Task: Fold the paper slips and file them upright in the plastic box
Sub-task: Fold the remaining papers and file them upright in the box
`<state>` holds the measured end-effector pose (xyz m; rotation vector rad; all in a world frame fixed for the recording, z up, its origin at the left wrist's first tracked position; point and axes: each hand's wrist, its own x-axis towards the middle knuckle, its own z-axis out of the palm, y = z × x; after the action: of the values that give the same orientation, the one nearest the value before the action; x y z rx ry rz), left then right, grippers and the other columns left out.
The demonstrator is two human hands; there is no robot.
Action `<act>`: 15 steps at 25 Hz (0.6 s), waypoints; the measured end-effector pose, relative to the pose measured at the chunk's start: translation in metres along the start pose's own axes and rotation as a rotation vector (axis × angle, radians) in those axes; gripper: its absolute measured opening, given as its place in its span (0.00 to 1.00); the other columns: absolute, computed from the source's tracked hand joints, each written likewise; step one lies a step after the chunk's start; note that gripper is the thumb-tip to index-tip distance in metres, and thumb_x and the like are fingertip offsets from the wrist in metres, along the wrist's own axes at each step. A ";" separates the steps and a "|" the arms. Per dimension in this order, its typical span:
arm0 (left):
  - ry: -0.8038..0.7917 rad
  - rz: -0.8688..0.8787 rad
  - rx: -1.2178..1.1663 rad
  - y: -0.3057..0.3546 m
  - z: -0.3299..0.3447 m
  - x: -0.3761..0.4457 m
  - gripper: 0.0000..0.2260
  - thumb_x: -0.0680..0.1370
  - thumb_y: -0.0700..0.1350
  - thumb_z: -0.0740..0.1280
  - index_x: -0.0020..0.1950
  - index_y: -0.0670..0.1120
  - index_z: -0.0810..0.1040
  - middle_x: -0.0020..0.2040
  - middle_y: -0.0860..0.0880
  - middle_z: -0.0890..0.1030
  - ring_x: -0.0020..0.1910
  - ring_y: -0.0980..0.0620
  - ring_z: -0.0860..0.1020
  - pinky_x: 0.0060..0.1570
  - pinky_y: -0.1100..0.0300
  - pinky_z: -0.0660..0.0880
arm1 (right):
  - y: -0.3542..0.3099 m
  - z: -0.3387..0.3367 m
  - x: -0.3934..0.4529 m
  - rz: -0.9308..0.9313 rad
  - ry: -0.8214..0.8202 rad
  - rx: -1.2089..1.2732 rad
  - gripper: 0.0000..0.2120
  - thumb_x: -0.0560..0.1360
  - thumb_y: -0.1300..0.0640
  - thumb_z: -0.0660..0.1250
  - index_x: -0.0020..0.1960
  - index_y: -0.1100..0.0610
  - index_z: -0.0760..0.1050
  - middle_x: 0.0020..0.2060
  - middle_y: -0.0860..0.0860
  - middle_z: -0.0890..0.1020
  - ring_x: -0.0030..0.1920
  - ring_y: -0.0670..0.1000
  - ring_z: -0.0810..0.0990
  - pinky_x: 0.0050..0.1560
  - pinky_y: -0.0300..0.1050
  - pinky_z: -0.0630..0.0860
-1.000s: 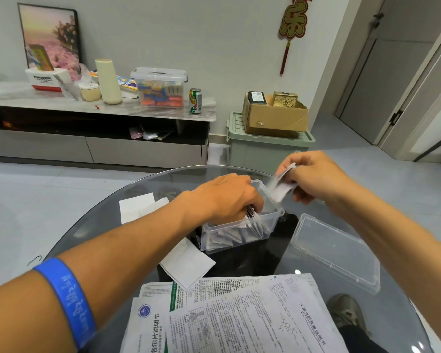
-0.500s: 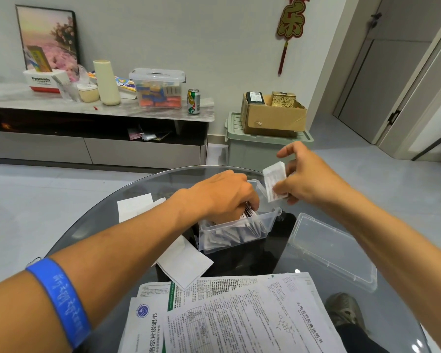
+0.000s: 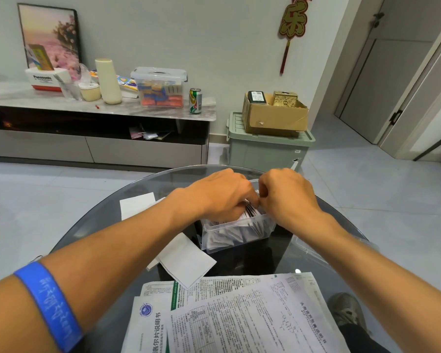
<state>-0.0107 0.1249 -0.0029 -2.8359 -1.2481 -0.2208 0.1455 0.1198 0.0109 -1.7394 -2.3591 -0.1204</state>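
Under the curled fingers of the left hand point(image 3: 223, 194) and right hand point(image 3: 285, 197), pressing among upright paper slips point(image 3: 242, 225), the plastic box point(image 3: 236, 234) sits on the round glass surface point(image 3: 107, 220); whether they pinch a slip is hidden. Printed sheets point(image 3: 239, 314) lie nearer, a cabinet point(image 3: 97, 146) beyond.

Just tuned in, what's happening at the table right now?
A person is filing folded paper slips in a clear plastic box on a glass table. Both hands are at the box's top: the left hand reaches in among the slips, the right hand is curled beside it. Unfolded leaflets lie nearer the person.
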 end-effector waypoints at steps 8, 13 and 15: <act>0.173 -0.178 -0.170 0.005 -0.013 -0.034 0.15 0.76 0.39 0.63 0.57 0.50 0.85 0.53 0.52 0.86 0.53 0.52 0.80 0.54 0.61 0.71 | 0.016 0.001 -0.007 0.148 -0.253 0.435 0.17 0.76 0.50 0.60 0.44 0.63 0.81 0.40 0.58 0.83 0.37 0.58 0.78 0.40 0.54 0.80; 0.363 -0.442 -0.309 0.022 -0.017 -0.096 0.11 0.77 0.40 0.67 0.53 0.51 0.85 0.47 0.55 0.85 0.46 0.54 0.78 0.47 0.57 0.74 | 0.020 -0.002 -0.050 0.128 -0.148 0.481 0.19 0.80 0.46 0.59 0.52 0.61 0.79 0.48 0.59 0.84 0.47 0.60 0.81 0.49 0.57 0.79; 0.301 -0.659 -0.286 0.026 -0.018 -0.120 0.11 0.77 0.43 0.67 0.56 0.53 0.83 0.47 0.56 0.84 0.46 0.53 0.79 0.45 0.58 0.72 | 0.016 -0.001 -0.064 0.136 -0.064 0.435 0.15 0.79 0.46 0.60 0.53 0.54 0.82 0.52 0.52 0.84 0.51 0.57 0.80 0.51 0.54 0.79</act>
<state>-0.0737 0.0180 -0.0014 -2.3344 -2.1536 -0.8623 0.1786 0.0648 -0.0026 -1.6916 -2.0936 0.4410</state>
